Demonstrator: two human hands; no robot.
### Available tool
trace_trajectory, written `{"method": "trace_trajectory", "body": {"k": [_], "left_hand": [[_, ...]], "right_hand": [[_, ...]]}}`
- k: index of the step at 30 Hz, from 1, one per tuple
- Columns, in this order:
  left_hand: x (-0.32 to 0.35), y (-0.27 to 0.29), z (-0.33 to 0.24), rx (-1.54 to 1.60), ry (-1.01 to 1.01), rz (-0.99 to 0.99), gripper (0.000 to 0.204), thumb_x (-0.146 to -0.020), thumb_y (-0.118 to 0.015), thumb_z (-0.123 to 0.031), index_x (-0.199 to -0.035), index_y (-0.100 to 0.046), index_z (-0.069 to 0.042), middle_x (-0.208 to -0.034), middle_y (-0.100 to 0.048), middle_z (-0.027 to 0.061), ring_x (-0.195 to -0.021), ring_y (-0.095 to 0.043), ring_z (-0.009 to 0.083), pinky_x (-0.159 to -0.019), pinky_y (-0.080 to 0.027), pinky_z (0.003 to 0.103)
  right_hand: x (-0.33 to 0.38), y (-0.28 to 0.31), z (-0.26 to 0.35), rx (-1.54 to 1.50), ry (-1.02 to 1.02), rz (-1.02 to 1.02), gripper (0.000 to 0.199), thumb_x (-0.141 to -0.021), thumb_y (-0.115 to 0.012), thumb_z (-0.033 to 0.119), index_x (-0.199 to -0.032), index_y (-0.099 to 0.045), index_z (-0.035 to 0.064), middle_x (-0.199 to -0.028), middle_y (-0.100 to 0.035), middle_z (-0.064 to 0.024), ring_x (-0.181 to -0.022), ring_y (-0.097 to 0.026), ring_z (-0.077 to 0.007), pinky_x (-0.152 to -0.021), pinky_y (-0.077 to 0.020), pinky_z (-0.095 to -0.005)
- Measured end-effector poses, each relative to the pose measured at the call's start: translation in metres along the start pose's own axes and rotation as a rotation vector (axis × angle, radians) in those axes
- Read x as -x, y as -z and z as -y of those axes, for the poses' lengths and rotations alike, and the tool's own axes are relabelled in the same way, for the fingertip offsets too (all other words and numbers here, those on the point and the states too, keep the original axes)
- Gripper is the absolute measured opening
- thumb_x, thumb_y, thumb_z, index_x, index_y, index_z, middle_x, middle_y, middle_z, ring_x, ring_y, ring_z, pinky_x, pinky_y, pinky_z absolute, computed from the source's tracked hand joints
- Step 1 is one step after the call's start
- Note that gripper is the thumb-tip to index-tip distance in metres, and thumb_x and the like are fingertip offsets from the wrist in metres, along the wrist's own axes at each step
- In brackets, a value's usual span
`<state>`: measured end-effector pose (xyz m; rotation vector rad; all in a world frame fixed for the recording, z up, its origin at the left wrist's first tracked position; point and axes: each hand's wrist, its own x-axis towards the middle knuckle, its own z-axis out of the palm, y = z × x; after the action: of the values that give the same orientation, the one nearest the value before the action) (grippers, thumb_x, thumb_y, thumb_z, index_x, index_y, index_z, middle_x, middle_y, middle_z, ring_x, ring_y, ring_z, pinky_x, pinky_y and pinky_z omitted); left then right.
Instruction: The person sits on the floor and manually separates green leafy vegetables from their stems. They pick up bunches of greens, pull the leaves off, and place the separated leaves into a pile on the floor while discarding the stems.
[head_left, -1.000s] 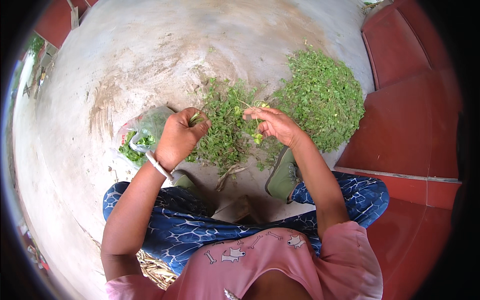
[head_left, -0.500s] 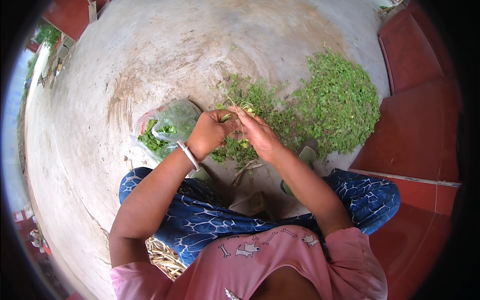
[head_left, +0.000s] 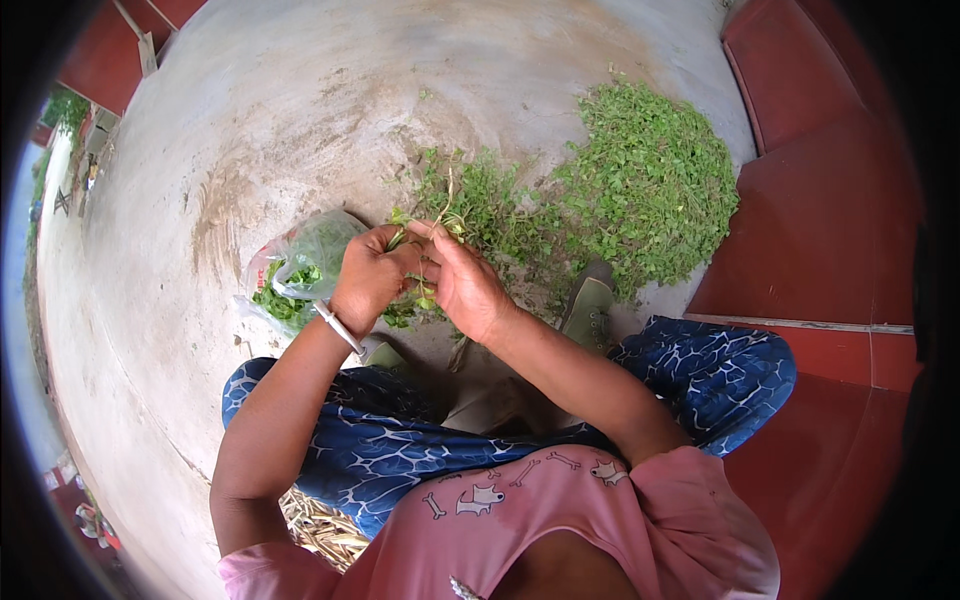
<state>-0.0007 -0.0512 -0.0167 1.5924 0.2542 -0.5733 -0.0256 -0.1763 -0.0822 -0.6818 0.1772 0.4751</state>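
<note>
In front of my knees, my left hand [head_left: 368, 278] is closed round a small bunch of green leafy stems [head_left: 396, 240], and a white band circles that wrist. My right hand [head_left: 468, 288] meets it, fingertips pinching a thin pale stalk [head_left: 446, 200] that sticks up beyond the fingers. A few small leaves [head_left: 424, 294] hang below, between the two hands. Exactly which fingers grip the stems is partly hidden. Just left of my left hand, a clear plastic bag [head_left: 318, 250] rests on the ground with green leaves [head_left: 285, 295] in it.
A large heap of leafy greens [head_left: 650, 180] lies ahead to the right, with a looser pile [head_left: 490, 205] beside it on the concrete floor [head_left: 300, 120]. Red panels [head_left: 810, 250] stand along the right. My green shoes [head_left: 592, 312] are near the greens.
Both hands have moved left and slightly nearer to me, staying together. The pale stalk now stands out more upright past the right fingers. The whole view has shifted a little.
</note>
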Motion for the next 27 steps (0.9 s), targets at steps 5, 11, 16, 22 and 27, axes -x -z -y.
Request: {"method": "trace_trajectory", "body": {"k": [5, 11, 16, 22, 27], "left_hand": [[-0.007, 0.016, 0.005, -0.04, -0.037, -0.13, 0.008, -0.086, -0.053, -0.014, -0.087, -0.055, -0.006, -0.069, -0.055, 0.0004, -0.048, -0.043, 0.0059, -0.042, -0.036, 0.021], [0.004, 0.02, -0.021, 0.127, -0.049, -0.184, 0.007, -0.087, -0.046, -0.016, -0.09, -0.049, -0.011, -0.076, -0.056, 0.0004, -0.05, -0.036, 0.0048, -0.045, -0.035, 0.019], [0.007, 0.026, -0.023, 0.104, -0.097, -0.097, 0.01, -0.09, -0.045, -0.02, -0.09, -0.048, -0.011, -0.074, -0.056, 0.0008, -0.051, -0.04, 0.0043, -0.041, -0.034, 0.018], [0.003, 0.027, -0.021, 0.021, -0.033, -0.113, 0.009, -0.091, -0.046, -0.019, -0.089, -0.049, -0.011, -0.07, -0.051, -0.0013, -0.052, -0.042, 0.0044, -0.042, -0.034, 0.019], [0.004, 0.028, -0.019, 0.005, -0.013, -0.07, 0.007, -0.091, -0.047, -0.017, -0.09, -0.049, -0.011, -0.073, -0.053, -0.0005, -0.05, -0.041, 0.0046, -0.043, -0.035, 0.019]], "right_hand": [[-0.008, 0.022, -0.006, 0.053, -0.06, -0.062, 0.05, -0.091, -0.047, 0.045, -0.125, -0.047, 0.0085, -0.113, -0.053, -0.0042, -0.088, -0.054, -0.0159, -0.076, -0.0445, -0.0333], [-0.03, 0.156, -0.014, 1.566, 0.114, -0.4, 0.029, -0.085, -0.057, 0.03, -0.109, -0.057, 0.0136, -0.098, -0.061, -0.0107, -0.082, -0.06, -0.0322, -0.07, -0.047, -0.0443], [-0.043, 0.216, 0.032, 1.898, 0.245, -0.615, 0.023, -0.083, -0.06, 0.028, -0.102, -0.058, 0.0154, -0.107, -0.056, -0.0125, -0.081, -0.057, -0.0357, -0.064, -0.047, -0.0501], [-0.07, 0.22, 0.035, 2.11, 0.154, -0.503, 0.024, -0.082, -0.063, 0.029, -0.102, -0.06, 0.015, -0.1, -0.057, -0.0128, -0.081, -0.058, -0.0375, -0.07, -0.047, -0.0493], [-0.077, 0.211, 0.054, 2.017, 0.008, -0.352, 0.021, -0.083, -0.061, 0.025, -0.1, -0.063, 0.0126, -0.097, -0.061, -0.0142, -0.077, -0.06, -0.0338, -0.067, -0.0475, -0.047]]}}
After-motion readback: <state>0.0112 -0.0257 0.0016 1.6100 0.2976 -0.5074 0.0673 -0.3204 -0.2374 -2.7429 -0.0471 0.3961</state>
